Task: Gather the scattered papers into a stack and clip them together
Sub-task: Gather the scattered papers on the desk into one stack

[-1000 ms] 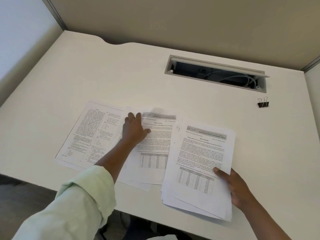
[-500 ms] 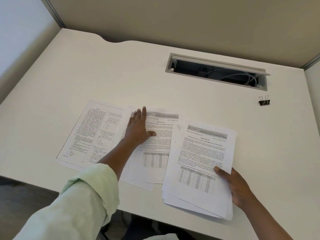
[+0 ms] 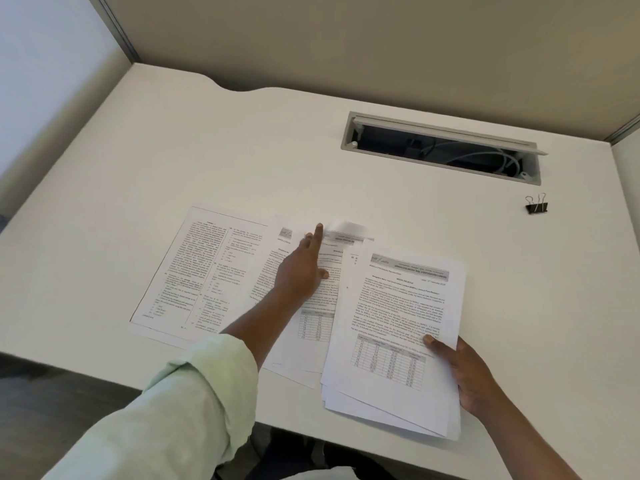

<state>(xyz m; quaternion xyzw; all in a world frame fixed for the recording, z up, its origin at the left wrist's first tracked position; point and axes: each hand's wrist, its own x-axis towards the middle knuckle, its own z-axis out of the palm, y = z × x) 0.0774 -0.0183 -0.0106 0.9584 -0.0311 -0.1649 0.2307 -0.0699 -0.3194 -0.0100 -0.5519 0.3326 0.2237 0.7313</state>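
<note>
Presently, left hand (image 3: 300, 268) lies open, fingers spread, on the middle sheet (image 3: 311, 317). Right hand (image 3: 465, 372) pinches the stack (image 3: 391, 341) (thumb on top); binder clip (image 3: 536, 205) well apart on table (image 3: 173, 150).

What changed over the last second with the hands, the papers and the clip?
The left hand went from pressing flat on the middle sheet to stretching its fingers toward that sheet's top edge, which now looks blurred. The right hand still holds the stack; the left sheet and binder clip stayed put.

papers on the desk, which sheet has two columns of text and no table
The leftmost white printed sheet, lying alone at the spread's left end. The middle sheet and the right-hand stack's top page each show a table.
</note>
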